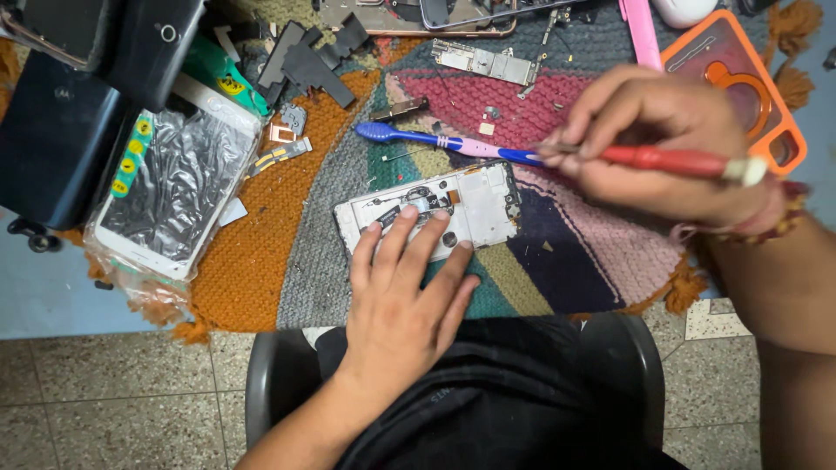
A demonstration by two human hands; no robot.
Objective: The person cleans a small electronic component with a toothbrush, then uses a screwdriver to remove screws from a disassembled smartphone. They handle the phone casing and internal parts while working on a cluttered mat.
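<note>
The opened phone (431, 213) lies on the mat (261, 252), pinned under the flat, spread fingers of the left hand (405, 296). Just right of it, the right hand (653, 148) grips a red screwdriver (670, 161).

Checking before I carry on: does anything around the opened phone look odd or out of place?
Loose small parts lie scattered on the woven mat beyond the opened phone, and a toothbrush lies among them.
</note>
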